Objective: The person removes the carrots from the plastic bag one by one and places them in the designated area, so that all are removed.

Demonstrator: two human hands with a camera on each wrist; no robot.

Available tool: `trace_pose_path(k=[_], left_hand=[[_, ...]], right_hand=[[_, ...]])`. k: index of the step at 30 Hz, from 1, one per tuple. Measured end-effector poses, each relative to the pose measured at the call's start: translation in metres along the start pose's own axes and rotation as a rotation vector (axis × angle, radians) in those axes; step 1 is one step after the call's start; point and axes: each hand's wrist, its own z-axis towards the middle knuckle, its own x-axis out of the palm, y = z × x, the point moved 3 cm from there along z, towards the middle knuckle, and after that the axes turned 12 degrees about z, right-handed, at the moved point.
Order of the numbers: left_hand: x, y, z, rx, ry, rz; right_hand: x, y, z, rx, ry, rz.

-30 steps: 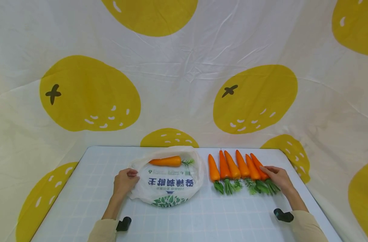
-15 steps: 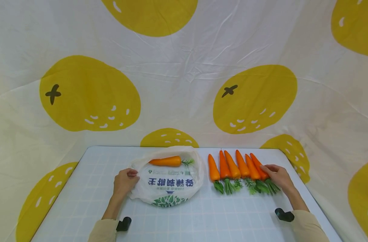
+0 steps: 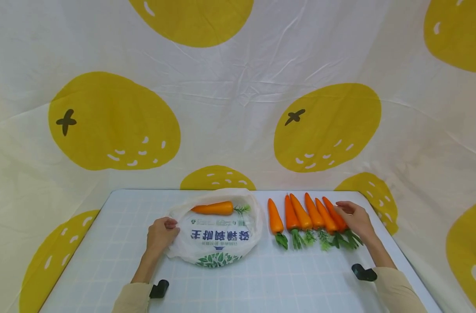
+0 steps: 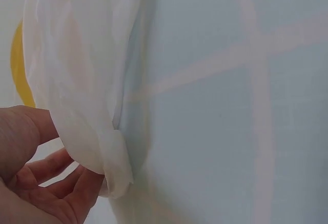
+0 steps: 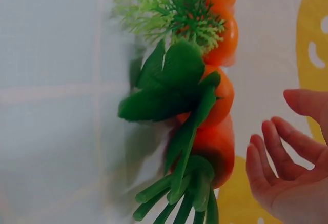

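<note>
A white plastic bag (image 3: pixel 222 248) with blue and green print lies mouth open in the head view, one carrot (image 3: pixel 214 208) in its mouth. My left hand (image 3: pixel 161 234) pinches the bag's left rim; the left wrist view shows the white film (image 4: pixel 82 70) between thumb and fingers. To the bag's right, several orange carrots lie side by side, tips away from me and green tops towards me. Beside the rightmost carrot (image 3: pixel 333 214) is my right hand (image 3: pixel 355 221). In the right wrist view its fingers (image 5: pixel 279 152) are spread and hold nothing, a gap away from the red-orange carrot (image 5: pixel 218 152).
A pale blue table (image 3: pixel 222 291) with a light grid carries everything. Behind it hangs a white cloth (image 3: pixel 226 108) with large yellow fruit prints, close to the table's back edge. Black wrist mounts (image 3: pixel 364 273) sit at both sleeves.
My right hand has let go of the rightmost carrot and risen slightly off it, fingers parting. Some carrots have shifted a little. The left hand keeps its hold on the bag.
</note>
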Motion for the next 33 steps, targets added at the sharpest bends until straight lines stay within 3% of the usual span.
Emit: trace_pose_path(k=[7,17,23,33], left_hand=[[-0.007,-0.015,-0.005,0.008,0.003,0.053],[-0.01,-0.028,-0.003,0.032,-0.005,0.112],[-0.009,-0.034,0.003,0.088,-0.046,0.1],[-0.005,-0.042,0.014,0.12,-0.075,0.042]], right_hand=[[0.011,0.023,0.0,-0.043,0.02,0.033],[0.031,0.057,-0.003,-0.207,0.031,0.065],[0.045,0.072,-0.003,-0.231,0.054,0.091],[0.074,0.102,-0.013,-0.266,0.109,0.186]])
